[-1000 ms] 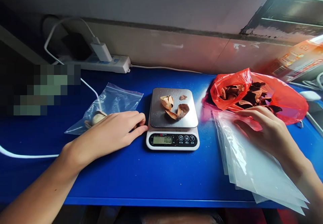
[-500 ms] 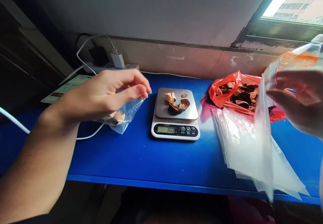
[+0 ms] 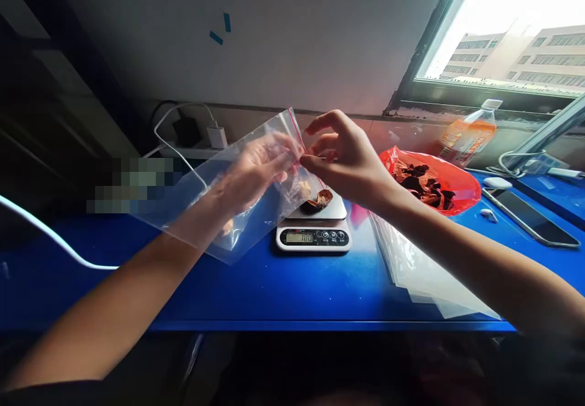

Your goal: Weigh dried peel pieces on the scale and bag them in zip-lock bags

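A clear zip-lock bag [image 3: 183, 195] with a red seal strip is held up slantwise above the table. My left hand [image 3: 267, 165] shows through its plastic, thumb and fingers closed on it near the seal. With thumb and fingertips, my right hand [image 3: 345, 153] pinches the same bag at the red strip. Under the hands stands a white digital scale [image 3: 313, 240], its display reading about 100, decimal point unclear. Curled pieces of dried peel [image 3: 321, 200] lie on its metal plate, partly covered by the bag. Behind the held bag, a filled bag [image 3: 228, 228] rests on the table.
A red plastic bag [image 3: 466, 189] of dried peel lies at right. Clear bags [image 3: 411, 272] are stacked in front of it. Beyond are an orange drink bottle [image 3: 470, 133], a phone [image 3: 532, 217] and an earbud case [image 3: 498, 183]. A white charger [image 3: 217, 136] and cable stand back left.
My right hand has brought the clear bag from the right to above the scale. My left hand has moved right and taken hold of it too. The view has shifted.
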